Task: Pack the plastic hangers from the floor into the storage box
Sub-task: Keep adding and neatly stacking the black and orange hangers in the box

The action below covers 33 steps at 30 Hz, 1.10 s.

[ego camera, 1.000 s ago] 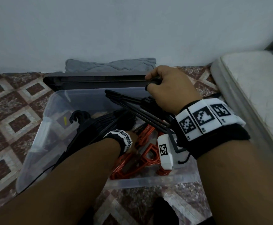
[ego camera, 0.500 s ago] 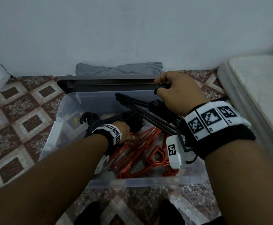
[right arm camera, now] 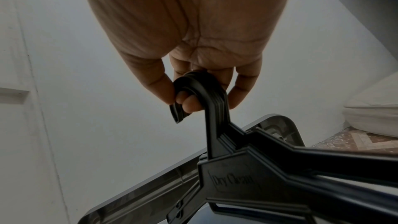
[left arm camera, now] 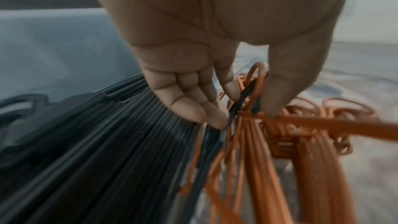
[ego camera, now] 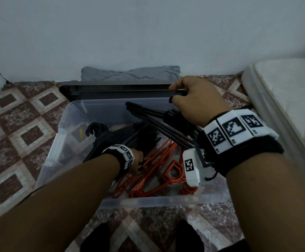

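On side of black hanger bundle, moulded words "Dry Clean". Clear storage box on floor holds black hangers left, orange hangers right. Right hand grip clamped round bundle hooks above box. Left hand among boxed hangers; grip cannot tell.

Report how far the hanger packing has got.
Done: orange hangers and a stack of black hangers already lie in the storage box. In hand: the right hand grips a bundle of black hangers by their hooks above the box; the left hand touches the packed stacks. Left: lower that bundle in. No loose hangers show on the visible floor.
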Each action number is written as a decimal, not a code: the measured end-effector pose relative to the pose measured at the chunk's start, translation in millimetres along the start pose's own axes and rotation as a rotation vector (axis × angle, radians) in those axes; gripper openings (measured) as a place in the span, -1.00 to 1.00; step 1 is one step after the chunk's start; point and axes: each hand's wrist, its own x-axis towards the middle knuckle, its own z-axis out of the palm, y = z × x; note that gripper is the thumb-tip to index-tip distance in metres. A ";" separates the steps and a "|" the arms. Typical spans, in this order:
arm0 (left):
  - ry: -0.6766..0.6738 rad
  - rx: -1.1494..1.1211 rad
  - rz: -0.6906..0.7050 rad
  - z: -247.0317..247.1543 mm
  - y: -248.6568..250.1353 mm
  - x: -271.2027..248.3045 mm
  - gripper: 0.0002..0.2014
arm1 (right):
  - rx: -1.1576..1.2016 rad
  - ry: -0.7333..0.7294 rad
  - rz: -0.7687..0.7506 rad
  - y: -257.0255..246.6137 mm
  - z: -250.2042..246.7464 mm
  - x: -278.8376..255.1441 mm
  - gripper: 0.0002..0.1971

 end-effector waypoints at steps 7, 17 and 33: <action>0.011 -0.144 0.071 -6.2 15.8 1.1 -0.09 | 0.001 0.003 -0.007 0.1 3.0 0.8 -0.79; 0.307 0.006 0.172 -18.0 22.2 -13.3 -0.50 | 0.021 0.008 -0.004 1.6 2.9 1.1 -0.79; 0.204 -0.332 -0.057 -22.4 5.9 -33.8 -0.34 | 0.033 -0.004 0.008 -1.1 2.7 -1.0 -0.79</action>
